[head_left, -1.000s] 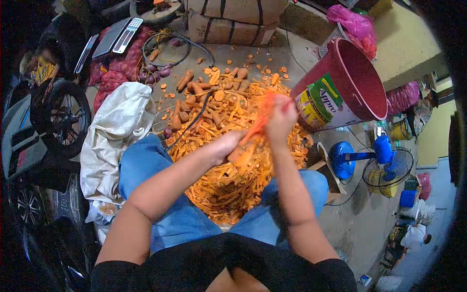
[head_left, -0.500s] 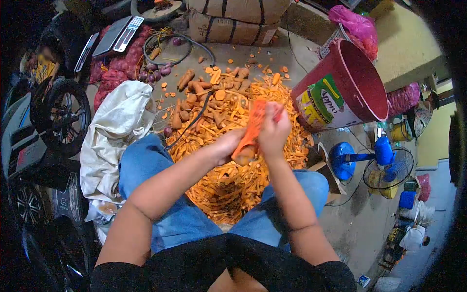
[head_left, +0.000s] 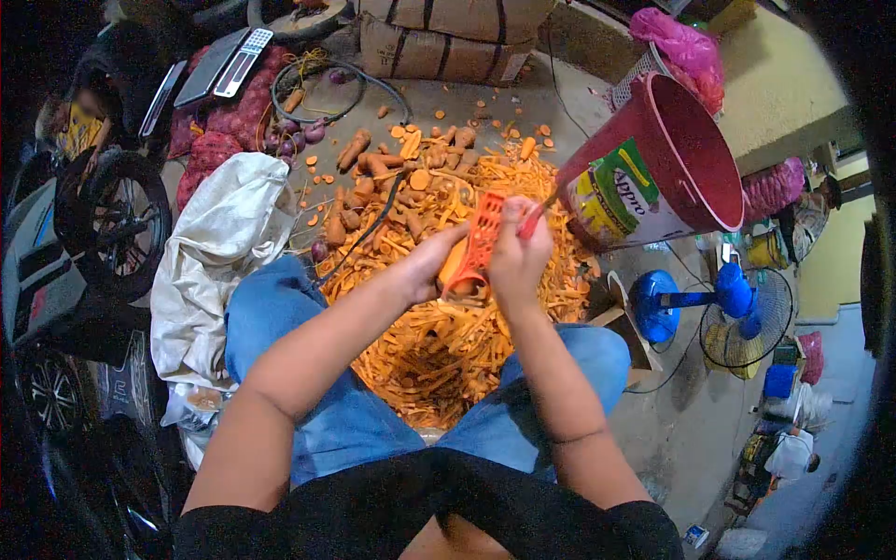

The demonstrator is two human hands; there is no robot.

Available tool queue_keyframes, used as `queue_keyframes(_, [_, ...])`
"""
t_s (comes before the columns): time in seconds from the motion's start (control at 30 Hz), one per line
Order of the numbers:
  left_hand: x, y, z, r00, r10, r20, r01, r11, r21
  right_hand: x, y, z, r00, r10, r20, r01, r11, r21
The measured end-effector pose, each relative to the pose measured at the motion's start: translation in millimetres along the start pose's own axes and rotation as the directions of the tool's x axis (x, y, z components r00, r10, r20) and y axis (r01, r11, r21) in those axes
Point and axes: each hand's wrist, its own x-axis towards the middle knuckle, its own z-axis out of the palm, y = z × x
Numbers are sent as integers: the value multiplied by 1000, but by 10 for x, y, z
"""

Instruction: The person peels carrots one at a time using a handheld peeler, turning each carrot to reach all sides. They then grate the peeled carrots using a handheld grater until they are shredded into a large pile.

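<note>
Left hand [head_left: 425, 269] wrapped round an orange chunk [head_left: 453, 265], right hand [head_left: 520, 263] gripping a red handle [head_left: 530, 224]; holey, plasticky orange tool [head_left: 485, 227] between them slants lengthwise, far-right to near-left.

Light was moderate and even over the carrot pile [head_left: 439, 345], and the white sack [head_left: 224, 233] registered pale and clear. The motorbike [head_left: 45, 261] at the left lay in deep shade with reduced detail. A soft shadow darkened the floor [head_left: 644, 439] near the fan [head_left: 735, 289]. The left hand [head_left: 431, 266] and right hand [head_left: 520, 247] showed legible outlines. Wide-angle distortion bent the right-hand wall [head_left: 840, 257]; dark, speckled vignetting closed the corners.
</note>
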Motion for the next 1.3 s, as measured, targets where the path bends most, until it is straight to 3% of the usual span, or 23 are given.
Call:
queue_keyframes(0.07, [6,-67,30,1000,-2,-27,2,1000,6,14,31,5,995,81,52,-81,997,-4])
queue_keyframes(0.1, [-15,-79,58,998,-1,-55,2,1000,12,119,157,13,997,-29,-74,28,1000,-14])
queue_keyframes(0.13, [1,-91,11,995,-47,-91,61,986,158,246,332,2,970,-140,-198,135,990,-36])
queue_keyframes(0.2, [-125,-46,138,996,-62,-60,72,980,188,495,696,-247,957,162,-242,-159,987,30])
queue_keyframes(0.27, [-149,-53,120,993,-100,63,84,974,210,638,829,-471,906,274,-323,-260,962,86])
queue_keyframes(0.33, [-118,-54,86,995,-90,35,85,987,135,649,710,-470,840,379,-388,-347,925,153])
queue_keyframes(0.4, [-38,-77,23,997,-82,6,81,995,52,492,491,-369,974,137,-182,-97,972,216])
queue_keyframes(0.47, [82,-119,-60,996,-11,-94,3,996,-89,221,149,-115,988,-126,-89,129,991,29])
queue_keyframes(0.5, [50,-120,-28,995,-11,-96,2,996,-92,118,59,-77,988,-125,-86,128,991,30])
queue_keyframes(0.57, [-73,-91,77,995,-43,-89,45,999,23,-20,-38,-45,988,106,108,-92,988,-126])
queue_keyframes(0.6, [-113,-72,61,997,-71,-27,72,996,60,42,88,-58,988,110,109,-96,987,-127])
queue_keyframes(0.67, [-260,2,234,996,-79,-43,86,981,172,355,564,-148,986,-12,-165,23,998,62])
queue_keyframes(0.7, [-302,27,292,995,-84,-59,98,954,282,489,716,-247,962,114,-248,-100,992,72])
queue_keyframes(0.73, [-233,-15,245,989,-131,-63,140,974,176,586,766,-342,915,236,-327,-218,972,90])
queue_keyframes(0.83, [-238,-8,160,983,-183,16,177,968,178,640,682,-475,847,375,-376,-327,926,188])
queue_keyframes(0.9, [-135,-31,44,989,-150,-4,150,987,53,564,501,-390,840,413,-352,-339,906,253])
queue_keyframes(0.97, [-105,-32,-6,992,-121,-30,119,990,-77,396,289,-232,958,241,-157,-155,894,420])
queue_keyframes(1.03, [-119,-12,-9,995,-91,34,95,988,-125,133,106,-127,993,121,-16,-115,974,196])
queue_keyframes(1.07, [-133,-9,22,995,-91,33,94,988,-125,63,18,-104,993,121,-15,-116,974,197])
queue_keyframes(1.13, [-189,-23,109,988,-92,-125,85,995,-55,-17,-103,-82,984,147,101,-155,985,71])
queue_keyframes(1.2, [-247,-63,143,989,-144,-32,144,990,-1,285,303,-138,993,10,-115,1,996,90])
queue_keyframes(1.27, [-299,-92,156,977,-205,64,196,973,122,617,535,-402,968,63,-242,14,953,302])
queue_keyframes(1.3, [-320,-109,175,976,-207,64,198,972,126,702,672,-515,935,201,-293,-63,905,420])
